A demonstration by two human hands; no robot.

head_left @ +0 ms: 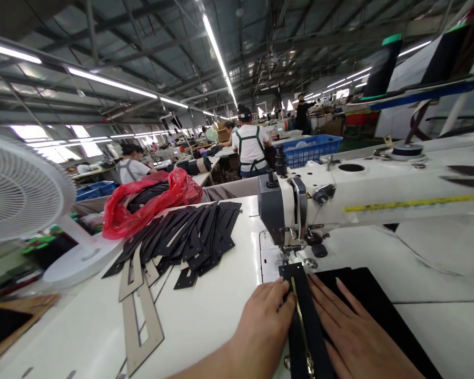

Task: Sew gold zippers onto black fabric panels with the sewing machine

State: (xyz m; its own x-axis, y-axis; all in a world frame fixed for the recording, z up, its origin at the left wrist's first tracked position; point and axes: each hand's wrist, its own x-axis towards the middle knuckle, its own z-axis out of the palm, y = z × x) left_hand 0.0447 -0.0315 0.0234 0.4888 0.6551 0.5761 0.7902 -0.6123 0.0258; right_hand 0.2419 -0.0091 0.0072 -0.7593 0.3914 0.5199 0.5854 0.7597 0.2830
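A long black strip (308,321) with a gold-toothed zipper (299,308) along its middle lies beneath the sewing machine's needle area, its far end at the presser foot. My left hand (265,321) has its fingers bent and closed on the strip's left edge. Flat along the right side lies my right hand (349,329), fingers stretched out, partly over a larger black piece (373,295). The white sewing machine (379,184) stands just beyond both hands. My palms and forearms hide the near edges of the black material.
Many black slotted strips (193,237) are fanned out to the left, some showing beige backs (142,321). Behind them sits a red plastic bag (154,200). A white fan (23,195) stands at far left. People work beyond the table, near a blue crate (312,150).
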